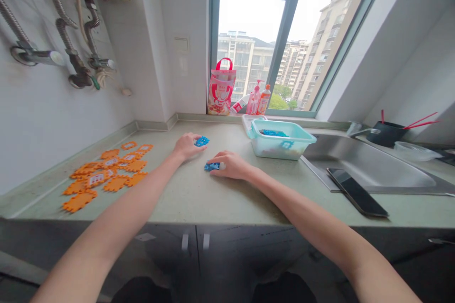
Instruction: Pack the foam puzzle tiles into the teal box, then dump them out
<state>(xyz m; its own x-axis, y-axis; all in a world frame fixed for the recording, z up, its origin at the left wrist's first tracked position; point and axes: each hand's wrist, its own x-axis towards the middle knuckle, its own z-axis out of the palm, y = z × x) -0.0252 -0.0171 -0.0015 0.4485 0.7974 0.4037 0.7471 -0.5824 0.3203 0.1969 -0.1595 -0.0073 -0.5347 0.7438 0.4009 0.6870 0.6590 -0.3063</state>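
My left hand (188, 147) is over the middle of the counter, its fingers closed on a blue notched building piece (202, 141). Nearer to me, my right hand (231, 165) grips another blue building piece (212, 166) at the counter surface. Many orange notched pieces (115, 182), some with white printed faces, lie spread out to the left. A pale turquoise plastic box (280, 149) holds more blue pieces (273, 133) beyond my right hand.
A steel sink (369, 161) with a faucet (362, 130) is at the right. A black phone (357, 192) lies across its front rim. Against the window stand a red and pink bag (222, 92) and pump bottles (253, 99). Pipes (66, 33) run along the left wall.
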